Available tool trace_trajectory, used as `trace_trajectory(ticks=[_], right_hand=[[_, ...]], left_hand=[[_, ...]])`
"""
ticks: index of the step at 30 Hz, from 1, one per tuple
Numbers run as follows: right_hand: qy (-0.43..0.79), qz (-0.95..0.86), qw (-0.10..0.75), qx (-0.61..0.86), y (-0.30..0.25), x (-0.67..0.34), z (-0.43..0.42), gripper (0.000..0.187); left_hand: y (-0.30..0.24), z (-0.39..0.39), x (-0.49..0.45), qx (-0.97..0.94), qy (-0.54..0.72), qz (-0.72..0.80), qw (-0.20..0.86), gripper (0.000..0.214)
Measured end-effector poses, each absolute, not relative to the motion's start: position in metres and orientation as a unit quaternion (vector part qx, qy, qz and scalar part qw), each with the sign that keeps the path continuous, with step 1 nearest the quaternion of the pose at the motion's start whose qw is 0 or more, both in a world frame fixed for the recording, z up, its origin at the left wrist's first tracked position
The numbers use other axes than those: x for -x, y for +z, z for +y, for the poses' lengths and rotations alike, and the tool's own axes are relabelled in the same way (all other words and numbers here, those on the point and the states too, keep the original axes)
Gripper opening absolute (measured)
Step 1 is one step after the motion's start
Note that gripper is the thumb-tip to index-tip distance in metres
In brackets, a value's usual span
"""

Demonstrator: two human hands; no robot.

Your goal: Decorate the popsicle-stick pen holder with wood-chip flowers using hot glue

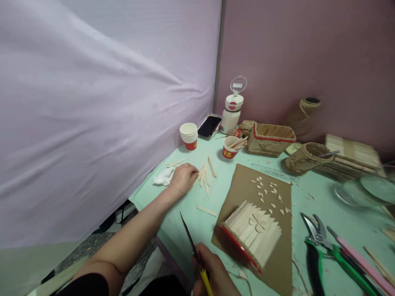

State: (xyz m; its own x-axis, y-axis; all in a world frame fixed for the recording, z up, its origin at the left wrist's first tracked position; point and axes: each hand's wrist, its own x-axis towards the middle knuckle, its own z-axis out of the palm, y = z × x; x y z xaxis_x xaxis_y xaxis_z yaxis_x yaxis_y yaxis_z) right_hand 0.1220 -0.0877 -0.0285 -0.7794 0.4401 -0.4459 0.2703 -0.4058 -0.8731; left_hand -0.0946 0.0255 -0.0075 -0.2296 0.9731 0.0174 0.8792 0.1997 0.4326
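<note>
Tool (pixel 191 243) with dark pointed blade and yellow handle in right hand (pixel 212 267), at the near edge of the table (pixel 182 224); fingers wrapped closely around the handle. Long axis on a steep slant, handle at lower right, tip aimed up and left, away from the body, well short of the left hand (pixel 183 177).

Left hand palm down on the mint-green tabletop, fingers bent, fingertips beside a loose fan of flat wooden sticks (pixel 203 176); cannot tell whether pinching one or merely touching. Fanned sticks mostly lengthwise, away from the body, with slight spread. Just right of them, a separate stick (pixel 212 167), far end leaning left. Nearer the tool, another loose stick (pixel 206 211), long axis almost crosswise. Crumpled white tissue (pixel 163 177) close against the left hand's outer side.

To the right, slightly blurred, a wooden-slat piece (pixel 251 234) on brown cardboard (pixel 243 181): slats slanting from lower left to upper right, pointed ends toward upper right, red-trimmed edge toward lower left, petal shapes on the upper face. Small wood chips (pixel 273 191) beyond it, on the same cardboard.
</note>
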Motion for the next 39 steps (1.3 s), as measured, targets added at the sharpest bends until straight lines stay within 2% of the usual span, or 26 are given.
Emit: trace_trajectory(ticks=[9,14,20,24,30,35,39], right_hand=[[0.847,-0.434,0.015,0.308,-0.032,-0.116,-0.086,0.061],[0.807,-0.501,0.023,0.311,-0.027,-0.114,-0.08,0.05],[0.828,-0.464,0.006,0.314,-0.015,-0.12,-0.078,0.035],[0.837,-0.449,0.034,0.311,-0.017,-0.117,-0.081,0.045],[0.824,-0.472,0.017,0.312,-0.03,-0.113,-0.082,0.046],[0.777,-0.54,0.036,0.321,-0.029,-0.116,-0.08,0.045],[0.762,-0.566,0.068,0.307,-0.03,-0.115,-0.08,0.044]], left_hand=[[-0.021,0.055,0.087,-0.601,0.155,0.775,0.121,0.013],[-0.022,0.057,0.085,-0.598,0.126,0.784,0.106,0.013],[-0.017,0.06,0.077,-0.595,0.072,0.795,0.097,0.016],[-0.015,0.063,0.074,-0.595,0.042,0.797,0.092,0.019],[-0.009,0.06,0.071,-0.605,0.025,0.79,0.093,0.023],[-0.011,0.069,0.078,-0.654,0.059,0.746,0.107,0.028],[-0.018,0.092,0.092,-0.757,0.101,0.618,0.189,0.025]])
